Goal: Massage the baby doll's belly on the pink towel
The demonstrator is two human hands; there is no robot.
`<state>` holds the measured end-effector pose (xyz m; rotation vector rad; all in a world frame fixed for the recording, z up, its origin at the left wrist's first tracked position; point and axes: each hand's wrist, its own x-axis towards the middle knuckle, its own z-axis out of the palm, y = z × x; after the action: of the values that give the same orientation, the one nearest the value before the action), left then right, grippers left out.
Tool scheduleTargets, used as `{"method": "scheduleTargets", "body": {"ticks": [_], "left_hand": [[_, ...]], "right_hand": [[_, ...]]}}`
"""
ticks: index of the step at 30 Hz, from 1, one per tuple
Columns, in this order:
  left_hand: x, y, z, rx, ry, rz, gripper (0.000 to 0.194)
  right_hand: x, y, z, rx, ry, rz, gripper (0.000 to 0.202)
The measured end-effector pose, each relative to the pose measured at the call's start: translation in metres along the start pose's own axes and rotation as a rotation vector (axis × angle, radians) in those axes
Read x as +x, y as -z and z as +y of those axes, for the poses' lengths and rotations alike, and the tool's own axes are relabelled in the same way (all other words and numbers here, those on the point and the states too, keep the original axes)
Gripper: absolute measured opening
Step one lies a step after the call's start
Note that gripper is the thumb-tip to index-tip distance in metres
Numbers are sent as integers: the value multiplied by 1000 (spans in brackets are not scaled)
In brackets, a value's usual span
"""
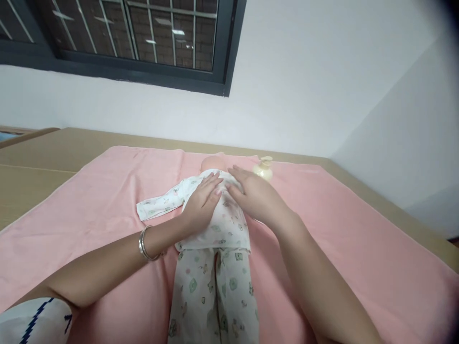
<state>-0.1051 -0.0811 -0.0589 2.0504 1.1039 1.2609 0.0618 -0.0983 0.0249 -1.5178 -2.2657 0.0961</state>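
Observation:
A doll (213, 164) lies on a pink blanket (340, 229), its head toward the wall. It wears a white patterned top (229, 227) and matching trousers (233, 286); one sleeve stretches out to the left. My left hand (203, 203) rests flat on the left side of the upper top, fingers extended. Across from it, my right hand (253, 193) lies on the upper right side of the top, fingers stretched and thumb apart. Neither hand grips anything. The doll's other sleeve is hidden behind my right hand and arm.
A cream pump bottle (263, 169) stands on the blanket just beyond my right hand. The blanket covers a wooden surface (96, 138) that meets a white wall with a dark-framed window (222, 57).

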Motion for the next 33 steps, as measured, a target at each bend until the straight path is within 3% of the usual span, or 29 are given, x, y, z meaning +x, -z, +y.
{"method": "scheduleTargets", "body": {"ticks": [4, 6, 10, 14, 20, 23, 27, 33], "left_hand": [[35, -17, 41, -344, 136, -53, 64], [62, -28, 54, -404, 236, -171, 70], [104, -46, 66, -503, 374, -229, 64], [117, -54, 67, -800, 463, -226, 76], [96, -42, 68, -1328, 748, -139, 70], [70, -26, 65, -1366, 839, -173, 67], [36, -3, 53, -1377, 862, -222, 67], [25, 25, 37, -1351, 891, -166, 69]], "right_hand": [[-2, 26, 26, 29, -103, 246, 55], [2, 26, 41, 39, -166, 283, 59], [15, 16, 59, 0, -197, 223, 64], [21, 7, 64, -158, -249, 108, 61], [22, -2, 64, -360, -229, 178, 49], [24, -3, 62, -424, -215, 196, 47], [29, -2, 54, -458, -256, 213, 39], [43, 3, 38, -475, -429, 183, 38]]}}
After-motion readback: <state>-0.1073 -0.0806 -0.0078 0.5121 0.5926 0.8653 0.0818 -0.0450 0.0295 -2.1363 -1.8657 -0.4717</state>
